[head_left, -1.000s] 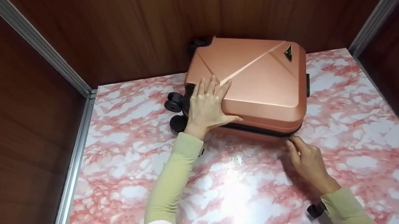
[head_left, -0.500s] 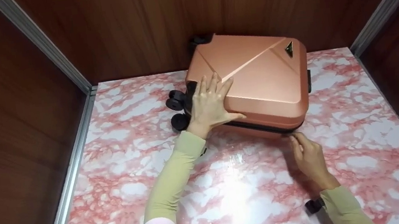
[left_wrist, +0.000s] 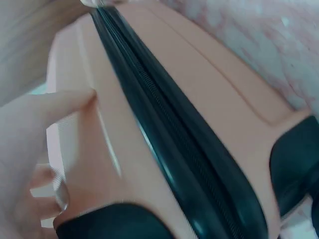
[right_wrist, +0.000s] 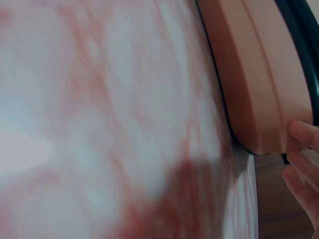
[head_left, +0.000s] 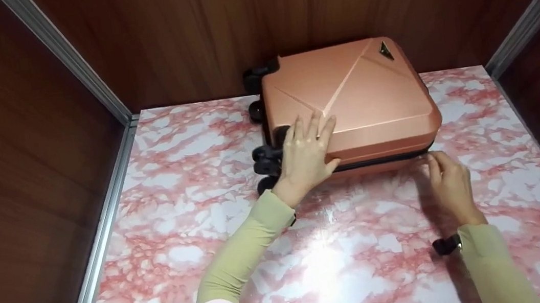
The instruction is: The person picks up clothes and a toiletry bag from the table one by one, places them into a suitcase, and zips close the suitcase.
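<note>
A rose-gold suitcase [head_left: 351,103] lies flat at twelve o'clock on the marble table [head_left: 158,247], swung squarer to the wall than a second ago. The left hand [head_left: 307,154] presses it, fingers spread; right hand [head_left: 452,188] fingertips touch its four-o'clock corner.

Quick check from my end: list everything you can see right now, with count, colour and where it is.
suitcase: one, rose-gold hard shell with a dark zipper band, lying flat at the back of the table against the wall
wheels: black, on the suitcase's left end; exact count unclear
table: one, pink and white marble pattern
walls: dark brown wood, three sides, with metal corner strips
left hand: flat on the suitcase's near left corner
right hand: fingertips at the suitcase's near right corner; black strap at the wrist
</note>
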`<state>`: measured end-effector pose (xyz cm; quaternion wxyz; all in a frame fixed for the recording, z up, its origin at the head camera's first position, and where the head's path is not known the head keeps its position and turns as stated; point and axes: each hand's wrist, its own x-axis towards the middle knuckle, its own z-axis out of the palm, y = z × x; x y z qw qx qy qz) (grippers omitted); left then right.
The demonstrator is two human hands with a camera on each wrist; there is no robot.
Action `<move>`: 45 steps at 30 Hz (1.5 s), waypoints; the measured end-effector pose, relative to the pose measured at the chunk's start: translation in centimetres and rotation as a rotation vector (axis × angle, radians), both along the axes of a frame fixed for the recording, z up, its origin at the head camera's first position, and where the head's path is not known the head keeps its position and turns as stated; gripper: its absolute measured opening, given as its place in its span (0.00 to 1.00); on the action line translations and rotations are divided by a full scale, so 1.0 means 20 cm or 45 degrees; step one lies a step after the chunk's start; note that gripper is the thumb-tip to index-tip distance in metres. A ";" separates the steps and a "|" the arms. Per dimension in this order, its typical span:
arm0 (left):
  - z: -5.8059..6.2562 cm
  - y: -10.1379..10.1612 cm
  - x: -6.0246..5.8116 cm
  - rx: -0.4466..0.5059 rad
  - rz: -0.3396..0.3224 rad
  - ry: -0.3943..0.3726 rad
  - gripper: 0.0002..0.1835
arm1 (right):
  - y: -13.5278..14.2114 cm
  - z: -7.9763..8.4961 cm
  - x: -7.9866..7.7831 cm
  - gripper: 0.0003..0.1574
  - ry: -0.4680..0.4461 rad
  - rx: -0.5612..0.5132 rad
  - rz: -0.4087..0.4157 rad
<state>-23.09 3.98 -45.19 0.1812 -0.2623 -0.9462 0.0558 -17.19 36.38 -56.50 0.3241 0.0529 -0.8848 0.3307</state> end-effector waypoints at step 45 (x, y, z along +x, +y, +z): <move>0.18 -0.44 -0.30 0.253 -0.323 -0.442 0.28 | 0.17 0.07 -0.22 0.17 -0.291 0.007 -0.051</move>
